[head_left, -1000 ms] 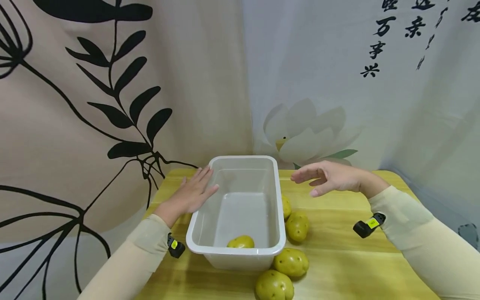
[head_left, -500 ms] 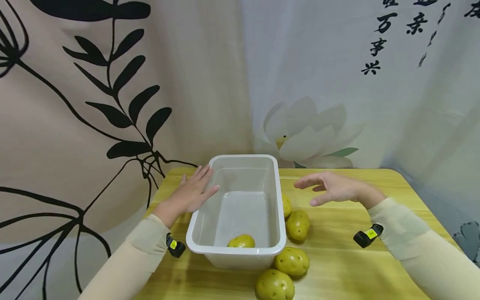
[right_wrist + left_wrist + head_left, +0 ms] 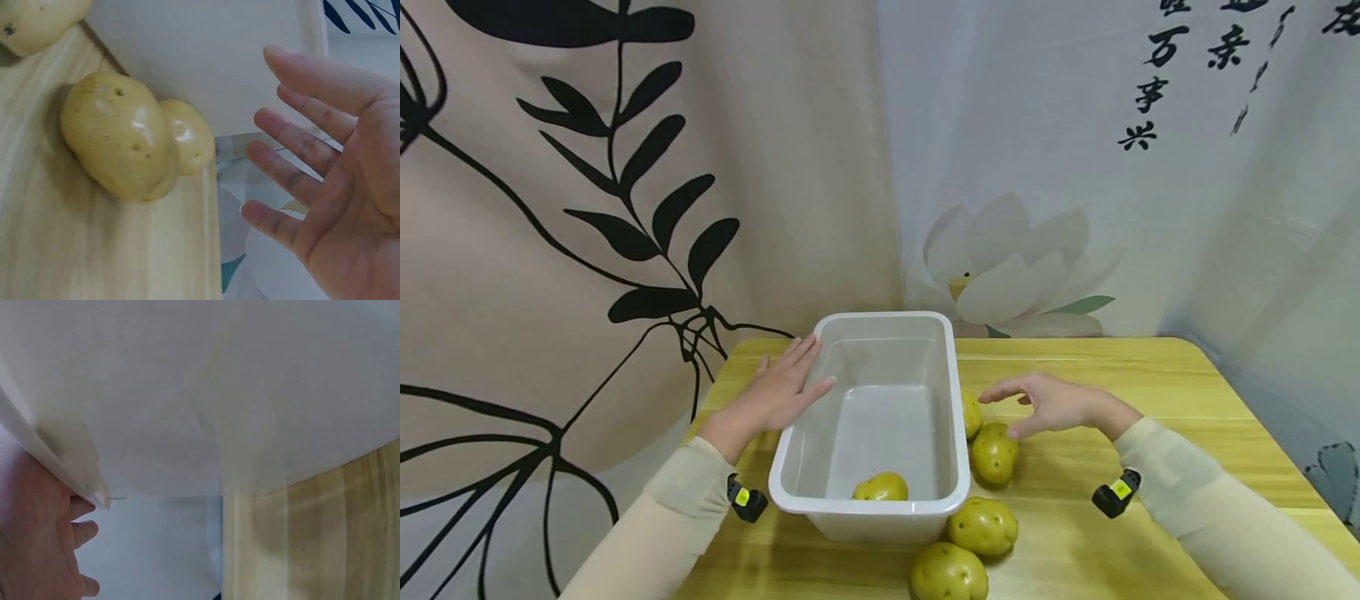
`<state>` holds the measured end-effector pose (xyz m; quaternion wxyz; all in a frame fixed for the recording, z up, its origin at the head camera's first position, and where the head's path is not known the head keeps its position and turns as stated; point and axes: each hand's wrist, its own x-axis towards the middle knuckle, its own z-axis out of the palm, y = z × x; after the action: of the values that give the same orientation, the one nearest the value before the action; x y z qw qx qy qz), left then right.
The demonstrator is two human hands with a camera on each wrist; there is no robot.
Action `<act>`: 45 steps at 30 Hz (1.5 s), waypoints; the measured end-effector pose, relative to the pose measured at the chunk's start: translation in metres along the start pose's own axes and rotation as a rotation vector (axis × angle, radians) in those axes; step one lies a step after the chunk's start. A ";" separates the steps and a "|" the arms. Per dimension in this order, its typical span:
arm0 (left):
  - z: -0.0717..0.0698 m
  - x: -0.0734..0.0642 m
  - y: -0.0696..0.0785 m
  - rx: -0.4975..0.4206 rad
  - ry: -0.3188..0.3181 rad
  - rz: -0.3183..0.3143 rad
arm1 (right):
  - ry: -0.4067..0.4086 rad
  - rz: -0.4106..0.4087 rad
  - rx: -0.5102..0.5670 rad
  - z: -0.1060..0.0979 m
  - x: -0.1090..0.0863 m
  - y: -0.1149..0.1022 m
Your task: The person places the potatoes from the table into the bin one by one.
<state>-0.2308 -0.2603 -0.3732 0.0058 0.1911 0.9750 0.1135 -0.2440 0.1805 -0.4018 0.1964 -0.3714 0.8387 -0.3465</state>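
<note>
1. looking in from my end of the feed, i find the right hand (image 3: 1063, 407) over the pale yellow wooden tabletop (image 3: 1120, 492), its fingers spread and lightly bent, gripping nothing; the right wrist view shows a gap between it and what lies below.
2. just left of that hand and slightly closer in sits the smooth, yellow-skinned oval potato (image 3: 994, 458). farther out, left of the fingertips, is the partly hidden yellow potato (image 3: 972, 414), beside the tub.
3. closer in, below and left of the same hand, lie the long yellow potato (image 3: 983, 526) and the rounder yellow potato (image 3: 950, 573).
4. the left hand (image 3: 772, 392) lies along the near-left rim of the white rectangular plastic tub (image 3: 868, 506), fingers straight, thumb over the inside; how hard it presses i cannot tell. the yellow potato inside (image 3: 881, 488) rests to its right and closer in.
5. i'd expect the oval one to be firm, fairly dense for its size, not fragile, perhaps a little slippery given the sheen.
6. i'd take it from above across its narrow middle, thumb on the side facing the palm; the tub wall may crowd the fingers opposite.
7. the tub looks light and slightly flexible, so its lip seems the place to steady it.
</note>
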 end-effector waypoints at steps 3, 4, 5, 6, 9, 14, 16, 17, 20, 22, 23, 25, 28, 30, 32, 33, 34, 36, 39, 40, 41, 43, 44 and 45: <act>0.001 -0.001 0.001 0.010 0.003 -0.001 | -0.001 -0.004 -0.011 0.009 0.002 0.005; 0.001 -0.001 0.002 0.020 0.002 -0.004 | -0.002 -0.005 -0.017 0.012 0.002 0.006; 0.001 -0.002 0.002 0.031 0.001 -0.006 | -0.001 -0.010 -0.028 0.014 0.002 0.008; 0.001 -0.002 0.002 0.043 0.001 -0.007 | 0.000 -0.007 -0.035 0.017 0.002 0.009; 0.002 -0.002 0.002 0.068 0.002 -0.007 | 0.002 -0.008 -0.047 0.023 0.003 0.011; 0.001 -0.002 0.003 0.093 0.002 -0.005 | -0.010 -0.007 -0.051 0.032 0.005 0.013; 0.001 -0.002 0.003 0.105 -0.003 -0.007 | -0.019 -0.003 -0.058 0.036 0.006 0.015; 0.001 -0.002 0.002 0.106 -0.003 -0.008 | -0.024 0.000 -0.057 0.037 0.006 0.016; 0.001 -0.002 0.003 0.107 0.001 -0.007 | -0.036 0.009 -0.062 0.042 0.007 0.018; 0.002 -0.002 0.003 0.100 0.006 -0.005 | -0.041 0.013 -0.068 0.045 0.007 0.018; 0.002 -0.002 0.003 0.097 0.007 -0.005 | -0.043 0.014 -0.074 0.046 0.007 0.018; 0.002 -0.002 0.003 0.094 0.011 -0.005 | -0.047 0.013 -0.084 0.048 0.007 0.017; 0.002 -0.002 0.003 0.089 0.011 -0.007 | -0.048 -0.001 -0.108 0.050 0.006 0.017; 0.002 -0.002 0.003 0.090 0.009 -0.006 | -0.049 -0.010 -0.119 0.051 0.006 0.018; 0.002 -0.001 0.004 0.089 0.004 -0.008 | -0.050 -0.015 -0.130 0.052 0.006 0.018; 0.002 -0.001 0.004 0.089 0.005 -0.009 | -0.050 -0.015 -0.131 0.052 0.006 0.019; 0.002 -0.001 0.004 0.089 0.005 -0.009 | -0.051 -0.015 -0.133 0.052 0.006 0.019; 0.002 -0.001 0.004 0.085 0.006 -0.010 | -0.053 -0.013 -0.137 0.052 0.005 0.020; 0.002 -0.002 0.004 0.090 0.005 -0.011 | -0.052 -0.005 -0.130 0.051 0.003 0.022; 0.002 -0.002 0.004 0.094 0.004 -0.012 | -0.051 -0.006 -0.132 0.051 0.002 0.023; 0.002 -0.002 0.004 0.096 0.004 -0.012 | -0.050 -0.007 -0.133 0.051 0.002 0.024; 0.002 -0.002 0.004 0.099 0.003 -0.012 | -0.047 -0.007 -0.126 0.051 0.000 0.026; 0.002 -0.002 0.004 0.101 0.002 -0.010 | -0.045 -0.010 -0.124 0.051 -0.001 0.027; 0.002 -0.002 0.004 0.101 0.002 -0.010 | -0.044 -0.011 -0.125 0.050 -0.001 0.028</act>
<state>-0.2273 -0.2569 -0.3740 -0.0044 0.1861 0.9804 0.0642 -0.2272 0.1734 -0.4567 0.1892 -0.3951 0.8522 -0.2861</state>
